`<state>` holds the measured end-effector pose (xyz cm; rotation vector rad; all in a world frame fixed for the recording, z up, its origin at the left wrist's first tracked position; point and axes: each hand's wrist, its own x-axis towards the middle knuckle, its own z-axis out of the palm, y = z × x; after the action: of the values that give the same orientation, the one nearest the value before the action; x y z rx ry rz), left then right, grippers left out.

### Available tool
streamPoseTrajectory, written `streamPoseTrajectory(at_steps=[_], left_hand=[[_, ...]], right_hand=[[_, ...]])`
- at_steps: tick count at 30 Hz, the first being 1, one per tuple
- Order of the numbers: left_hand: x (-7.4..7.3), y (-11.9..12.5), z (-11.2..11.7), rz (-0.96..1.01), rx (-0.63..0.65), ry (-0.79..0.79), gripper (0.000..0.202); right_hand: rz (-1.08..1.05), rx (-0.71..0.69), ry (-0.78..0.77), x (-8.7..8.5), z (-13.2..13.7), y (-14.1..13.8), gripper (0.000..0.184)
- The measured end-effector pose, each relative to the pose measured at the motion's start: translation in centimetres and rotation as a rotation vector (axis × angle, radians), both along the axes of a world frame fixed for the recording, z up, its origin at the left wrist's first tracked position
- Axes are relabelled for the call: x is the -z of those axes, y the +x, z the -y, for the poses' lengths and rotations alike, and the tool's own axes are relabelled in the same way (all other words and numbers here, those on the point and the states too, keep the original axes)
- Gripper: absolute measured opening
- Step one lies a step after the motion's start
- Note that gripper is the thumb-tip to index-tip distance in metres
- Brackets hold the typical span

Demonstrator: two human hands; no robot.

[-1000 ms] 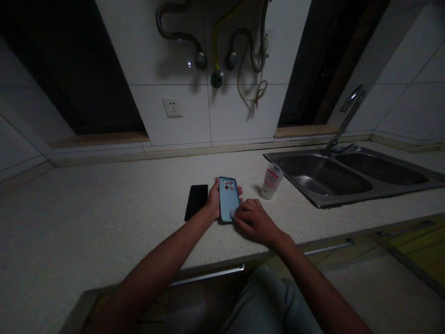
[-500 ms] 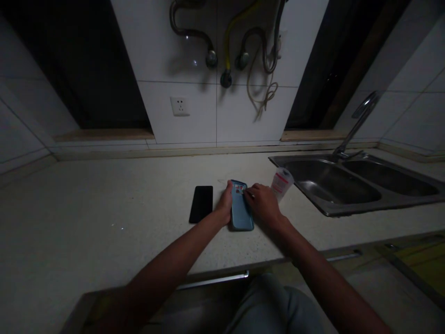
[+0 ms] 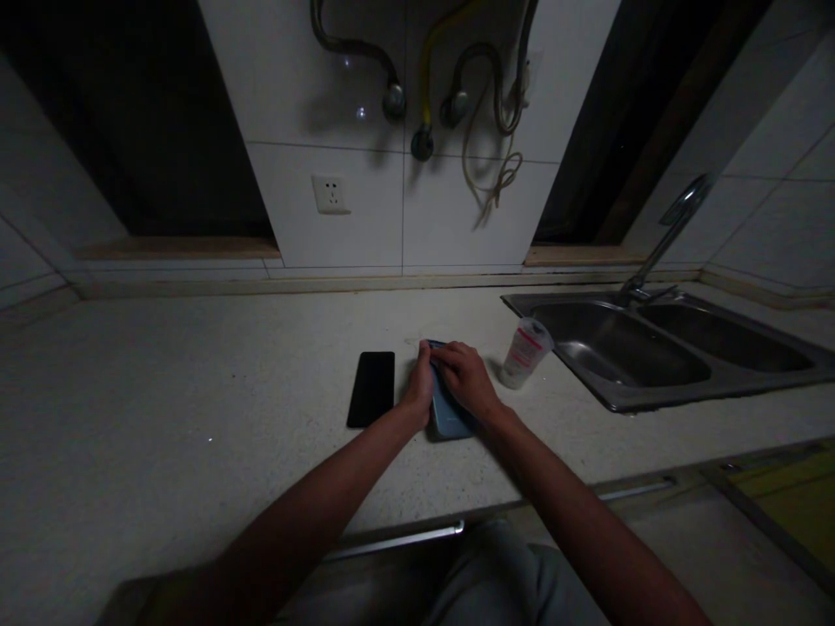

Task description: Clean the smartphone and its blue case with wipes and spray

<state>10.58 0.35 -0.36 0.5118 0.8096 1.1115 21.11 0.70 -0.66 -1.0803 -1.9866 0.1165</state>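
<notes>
A light blue phone case (image 3: 447, 417) lies flat on the pale speckled counter (image 3: 196, 409). My left hand (image 3: 421, 389) grips its left edge, fingers curled around it. My right hand (image 3: 464, 376) lies over the top half of the case, fingers bent and pressed onto it; in the earlier frames it pinched a small pale pad, now hidden under the fingers. A black phone (image 3: 371, 389) lies flat just left of my left hand, untouched.
A small white bottle with a pink label (image 3: 524, 352) stands to the right of the case, beside a steel double sink (image 3: 658, 348) with a faucet (image 3: 665, 230). Hoses and a wall socket (image 3: 330, 193) hang on the tiled wall behind. The counter's front edge runs below my forearms.
My right hand slid from the bottom end of the blue case up its back to the top, then leftward over it. My left hand kept its grip on the case's edge.
</notes>
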Motion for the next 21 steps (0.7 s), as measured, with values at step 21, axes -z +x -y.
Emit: streamPoseTrajectory(at_steps=[21], left_hand=[[-1.0, -0.4, 0.5, 0.014, 0.189, -0.063, 0.058]], right_hand=[[-0.044, 0.242, 0.105, 0.3, 0.7, 1.4, 0.023]])
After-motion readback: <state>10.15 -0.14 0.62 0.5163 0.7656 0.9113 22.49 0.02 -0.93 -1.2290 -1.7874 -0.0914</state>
